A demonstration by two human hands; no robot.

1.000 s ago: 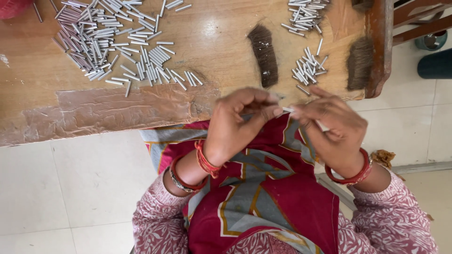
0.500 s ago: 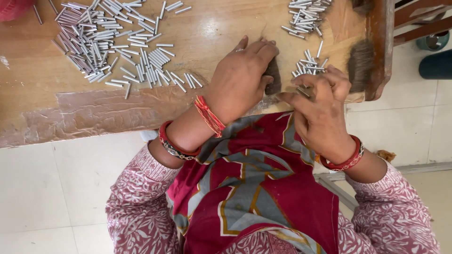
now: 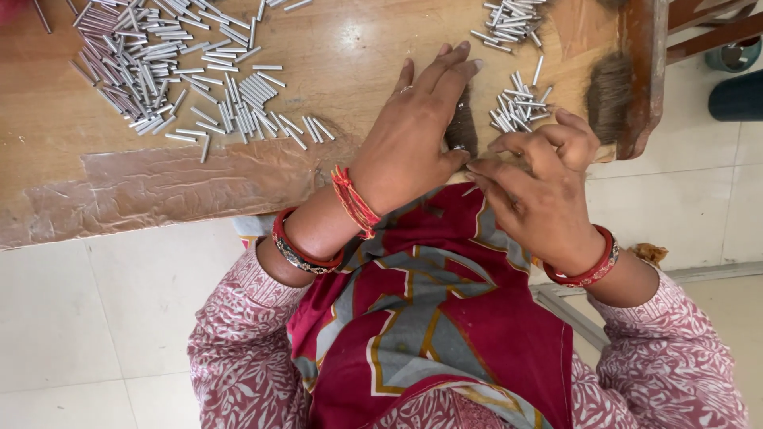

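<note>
My left hand point(image 3: 409, 139) lies over a dark bristle tuft point(image 3: 463, 127) on the wooden table point(image 3: 358, 48). Its fingers stretch forward and its thumb pinches the tuft's near end. My right hand point(image 3: 544, 187) is just right of it at the table's near edge. Its fingers are pinched together and point at the tuft, and a thin pale metal tube point(image 3: 470, 190) shows under the fingertips. A small pile of short metal tubes point(image 3: 517, 107) lies just beyond the right hand.
A large heap of metal tubes point(image 3: 167, 71) covers the table's left part, and another small heap point(image 3: 509, 20) lies at the far right. A second dark tuft point(image 3: 610, 95) rests by the raised wooden rim point(image 3: 644, 71). Pale tiled floor lies below.
Both hands went from in front of my chest forward to the table edge. The left hand came down over the dark tuft, and the right hand closed in beside it.
</note>
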